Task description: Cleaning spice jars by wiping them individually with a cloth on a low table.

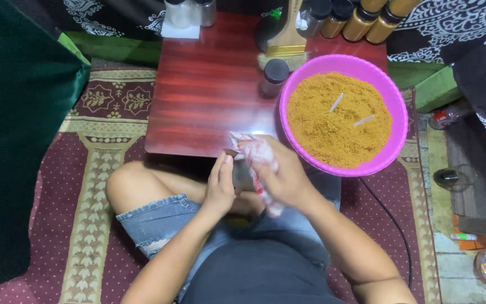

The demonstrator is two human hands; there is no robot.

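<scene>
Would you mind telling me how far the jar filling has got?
Done: capped jars stand at the table's far edge. In hand: the right hand holds a plastic packet; the left hand steadies something between them, unclear what. Left: the pink bowl is heaped with powder.

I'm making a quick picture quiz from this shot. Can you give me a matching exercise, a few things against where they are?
Things:
1. pink basin
2. dark-capped jar
3. plastic packet
4. two white sticks

Places:
A. held in the right hand, beside the left hand
B. lying on the orange-brown powder
C. at the right edge of the red table
D. standing on the table just left of the basin

Pairs: 1-C, 2-D, 3-A, 4-B
</scene>
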